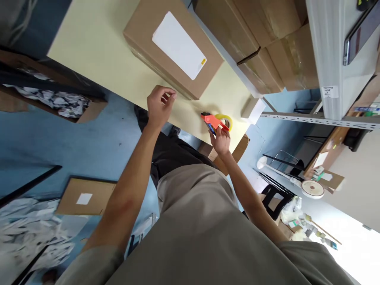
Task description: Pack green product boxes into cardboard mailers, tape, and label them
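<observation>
My right hand [221,141] is closed around a red tape dispenser [214,120] with a blue handle part. A roll of yellow tape [227,120] shows on the dispenser, just above the table surface. To the left, my left hand [160,105] hovers by the near side of a cardboard box [175,51]. Its fingers curl loosely towards the thumb, and nothing shows between them. The box lies closed on the pale yellow table [97,43], with a large white label [179,45] on its top face.
Stacked cardboard boxes [267,43] stand behind the table, beside a grey metal shelf [326,59] holding a phone [360,35]. A small white box [253,110] sits at the table's right end. On the floor at left lie a flat carton [84,196] and heaped white packaging [29,229].
</observation>
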`<state>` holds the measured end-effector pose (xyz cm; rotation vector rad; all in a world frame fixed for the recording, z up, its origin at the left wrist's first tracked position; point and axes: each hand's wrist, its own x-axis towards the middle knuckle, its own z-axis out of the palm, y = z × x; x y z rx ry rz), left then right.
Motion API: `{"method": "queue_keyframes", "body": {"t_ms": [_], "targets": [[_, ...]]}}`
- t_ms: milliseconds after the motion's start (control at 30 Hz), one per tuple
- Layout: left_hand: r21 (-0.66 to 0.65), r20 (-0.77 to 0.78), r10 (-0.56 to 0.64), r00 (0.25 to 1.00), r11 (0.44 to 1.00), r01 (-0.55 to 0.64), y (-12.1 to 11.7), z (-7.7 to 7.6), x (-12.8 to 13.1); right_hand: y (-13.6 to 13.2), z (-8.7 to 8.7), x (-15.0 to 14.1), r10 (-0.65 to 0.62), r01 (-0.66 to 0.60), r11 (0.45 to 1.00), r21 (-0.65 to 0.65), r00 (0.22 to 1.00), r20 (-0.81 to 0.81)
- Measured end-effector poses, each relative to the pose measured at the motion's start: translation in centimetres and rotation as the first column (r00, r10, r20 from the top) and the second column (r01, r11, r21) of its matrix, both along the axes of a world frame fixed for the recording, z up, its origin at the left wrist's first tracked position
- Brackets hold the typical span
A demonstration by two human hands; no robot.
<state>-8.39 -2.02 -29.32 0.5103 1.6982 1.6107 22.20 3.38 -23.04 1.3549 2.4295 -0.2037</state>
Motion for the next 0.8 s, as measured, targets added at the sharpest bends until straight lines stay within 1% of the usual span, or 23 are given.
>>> {"method": "queue_keyframes", "body": {"t_ms": [167,300,367,500,600,667,733,800], "targets": [[0.003,-0.072,0.031,0.997,1.000,-0.030,0.6,-1.4,1.2,-0.3,-1.0,-0.1,-0.017,0.017,0.999,0.027,1.000,-0.005],[0.015,-0.137,0.095,0.986,0.995,-0.094,1.7,-2.2,2.4,-0.2,-1.8,-0.6,-0.063,0.064,0.997,0.044,0.997,-0.038],[0.011,-0.139,0.139,0.980,0.990,-0.138,2.2,-2.4,2.9,-0.1,-2.1,-0.8,-0.088,0.089,0.994,0.059,0.996,-0.033],[-0.001,-0.080,0.214,0.974,0.977,-0.215,2.7,-2.3,3.8,-0.1,-2.3,-1.3,-0.114,0.112,0.992,0.061,0.993,0.018],[-0.004,-0.077,0.257,0.963,0.966,-0.258,3.1,-2.0,4.5,-0.2,-1.9,-1.6,-0.113,0.112,0.993,0.038,0.993,0.036],[-0.034,-0.059,0.300,0.952,0.953,-0.302,3.5,-1.8,5.2,-0.4,-1.7,-1.7,-0.113,0.113,0.994,0.014,0.992,0.056],[-0.069,-0.009,0.351,0.936,0.934,-0.351,4.0,-1.6,6.3,-0.6,-1.5,-1.9,-0.112,0.112,0.994,-0.004,0.991,0.076],[-0.094,0.075,0.421,0.904,0.905,-0.414,4.7,-1.3,7.6,-0.8,-1.4,-2.0,-0.111,0.112,0.994,-0.002,0.990,0.087]]}}
